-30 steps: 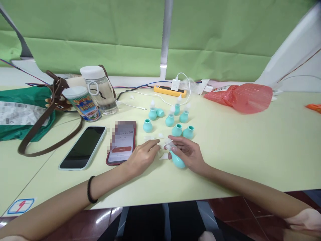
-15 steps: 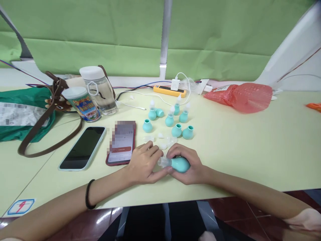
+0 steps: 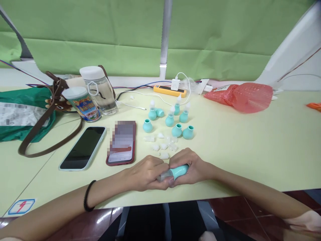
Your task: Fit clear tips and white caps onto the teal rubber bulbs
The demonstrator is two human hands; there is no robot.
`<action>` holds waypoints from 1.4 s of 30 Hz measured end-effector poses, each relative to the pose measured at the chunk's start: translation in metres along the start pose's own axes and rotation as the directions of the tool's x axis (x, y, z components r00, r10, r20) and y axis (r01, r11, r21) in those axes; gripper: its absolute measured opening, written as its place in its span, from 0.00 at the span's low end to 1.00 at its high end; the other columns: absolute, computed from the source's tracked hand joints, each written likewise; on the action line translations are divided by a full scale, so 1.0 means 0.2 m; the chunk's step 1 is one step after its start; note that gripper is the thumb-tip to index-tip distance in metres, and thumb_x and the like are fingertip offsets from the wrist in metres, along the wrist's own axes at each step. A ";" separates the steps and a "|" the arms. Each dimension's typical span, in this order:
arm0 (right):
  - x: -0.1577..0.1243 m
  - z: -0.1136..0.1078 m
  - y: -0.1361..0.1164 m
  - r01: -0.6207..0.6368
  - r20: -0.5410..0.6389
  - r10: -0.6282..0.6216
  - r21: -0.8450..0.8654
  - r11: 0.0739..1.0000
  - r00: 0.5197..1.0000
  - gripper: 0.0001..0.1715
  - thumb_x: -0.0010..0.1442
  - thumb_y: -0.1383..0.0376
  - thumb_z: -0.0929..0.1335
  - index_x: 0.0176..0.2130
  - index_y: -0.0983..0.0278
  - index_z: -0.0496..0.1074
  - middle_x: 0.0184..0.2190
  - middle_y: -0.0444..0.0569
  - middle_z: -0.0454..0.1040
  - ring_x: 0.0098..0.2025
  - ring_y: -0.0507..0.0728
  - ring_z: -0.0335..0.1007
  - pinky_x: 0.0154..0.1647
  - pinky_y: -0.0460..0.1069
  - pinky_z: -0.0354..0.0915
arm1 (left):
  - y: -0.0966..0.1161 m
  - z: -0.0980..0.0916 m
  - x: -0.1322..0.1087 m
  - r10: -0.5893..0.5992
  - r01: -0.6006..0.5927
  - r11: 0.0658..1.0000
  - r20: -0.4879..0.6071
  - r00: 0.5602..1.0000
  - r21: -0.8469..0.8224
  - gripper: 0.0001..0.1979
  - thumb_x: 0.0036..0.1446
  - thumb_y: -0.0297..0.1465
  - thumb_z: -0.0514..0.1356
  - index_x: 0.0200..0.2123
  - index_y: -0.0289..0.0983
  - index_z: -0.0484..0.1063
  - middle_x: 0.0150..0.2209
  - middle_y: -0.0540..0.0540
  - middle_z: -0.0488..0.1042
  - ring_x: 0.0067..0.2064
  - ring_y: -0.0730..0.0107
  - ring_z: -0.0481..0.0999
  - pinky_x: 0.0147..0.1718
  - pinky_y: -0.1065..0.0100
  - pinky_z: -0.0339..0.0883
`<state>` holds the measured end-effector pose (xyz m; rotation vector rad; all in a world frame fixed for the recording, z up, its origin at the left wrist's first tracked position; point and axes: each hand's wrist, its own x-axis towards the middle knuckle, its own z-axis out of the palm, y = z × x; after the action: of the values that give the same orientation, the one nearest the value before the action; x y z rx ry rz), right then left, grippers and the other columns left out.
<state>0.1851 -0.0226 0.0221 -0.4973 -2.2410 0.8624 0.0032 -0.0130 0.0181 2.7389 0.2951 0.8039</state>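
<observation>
Between my hands, low over the table's front edge, is a teal squeeze bulb (image 3: 179,171) with a clear plastic tube (image 3: 165,175) at its left end. My right hand (image 3: 192,165) is wrapped round the bulb and covers part of it. Fingers and thumb of my left hand (image 3: 150,172) pinch the clear tube where it meets the bulb. Just beyond lie small white tips (image 3: 164,146) and clear tube pieces (image 3: 149,138). Further back stand several teal bulbs, some open-necked like this bulb (image 3: 147,126), others with a clear tube and white tip like this nasal aspirator (image 3: 169,117).
Left of my hands lie a phone in a red case (image 3: 121,147) and a phone in a pale case (image 3: 82,149). Behind them stand a can (image 3: 84,107) and a water bottle (image 3: 101,93). A yellow power strip (image 3: 163,91) and a red plastic bag (image 3: 253,97) lie at the back.
My left hand has moved down and closed round the clear tube. The right hand has turned the bulb a little, and the white tips behind my hands now show more.
</observation>
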 end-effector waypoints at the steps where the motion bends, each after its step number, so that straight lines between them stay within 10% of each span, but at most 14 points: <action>1: 0.00 -0.01 -0.01 -0.009 0.023 0.008 0.030 1.000 1.000 0.10 0.45 0.64 0.70 0.21 0.68 0.68 0.16 0.42 0.65 0.19 0.45 0.58 0.19 0.41 0.56 | 0.00 0.00 0.00 0.004 -0.004 1.000 0.011 1.000 -0.016 0.11 0.56 0.31 0.48 0.22 0.36 0.57 0.16 0.54 0.53 0.18 0.76 0.55 0.17 0.72 0.50; 11: 0.00 -0.05 0.00 -0.138 0.170 0.095 0.266 0.954 0.981 0.15 0.38 0.61 0.73 0.26 0.70 0.73 0.21 0.47 0.72 0.21 0.48 0.64 0.21 0.42 0.61 | 0.00 0.03 0.00 0.035 -0.022 0.984 0.068 0.997 -0.178 0.12 0.56 0.31 0.47 0.21 0.37 0.53 0.17 0.54 0.53 0.19 0.77 0.55 0.18 0.73 0.52; 17: 0.01 -0.15 0.05 -0.106 -0.037 0.120 0.260 0.960 0.992 0.12 0.40 0.68 0.72 0.30 0.68 0.73 0.24 0.48 0.71 0.26 0.51 0.65 0.27 0.47 0.62 | -0.01 0.02 0.01 -0.125 0.105 0.977 0.098 0.987 0.188 0.12 0.55 0.36 0.48 0.28 0.33 0.63 0.18 0.51 0.62 0.20 0.73 0.61 0.18 0.72 0.55; 25: 0.02 -0.16 0.07 -0.088 -0.318 0.014 -0.220 0.972 0.948 0.06 0.44 0.66 0.69 0.27 0.66 0.72 0.19 0.43 0.60 0.20 0.46 0.53 0.19 0.43 0.54 | -0.03 0.04 0.02 -0.371 0.264 0.842 0.151 0.916 0.470 0.13 0.56 0.35 0.47 0.36 0.33 0.65 0.33 0.43 0.68 0.34 0.63 0.70 0.26 0.66 0.66; 33: 0.00 -0.16 0.10 -0.110 -0.283 -0.082 -0.601 0.792 0.956 0.10 0.45 0.62 0.67 0.19 0.65 0.65 0.12 0.40 0.58 0.15 0.46 0.53 0.16 0.43 0.52 | -0.06 0.07 0.03 -0.482 0.378 0.772 0.084 0.872 0.511 0.11 0.57 0.30 0.48 0.41 0.32 0.63 0.39 0.41 0.68 0.43 0.59 0.67 0.34 0.60 0.69; 38: -0.01 -0.21 0.08 -0.166 -0.433 -0.211 -0.683 0.711 0.877 0.11 0.44 0.64 0.65 0.15 0.63 0.60 0.08 0.37 0.50 0.12 0.45 0.45 0.14 0.43 0.49 | -0.08 0.07 0.02 -0.520 0.416 0.741 0.058 0.852 0.527 0.14 0.57 0.27 0.48 0.47 0.33 0.59 0.43 0.39 0.66 0.46 0.59 0.66 0.36 0.60 0.69; 42: -0.03 -0.32 0.07 -0.318 -0.673 -0.292 -0.629 0.710 0.679 0.11 0.45 0.64 0.65 0.17 0.62 0.60 0.11 0.40 0.57 0.13 0.47 0.50 0.15 0.45 0.52 | -0.07 0.06 0.02 -0.522 0.429 0.743 0.044 0.852 0.514 0.13 0.56 0.27 0.47 0.46 0.33 0.60 0.44 0.39 0.65 0.46 0.58 0.66 0.35 0.59 0.70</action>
<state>0.2355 0.0125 0.0450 -1.0106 -1.6712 -0.2973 0.0122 -0.0017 0.0068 2.9235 1.2621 0.3521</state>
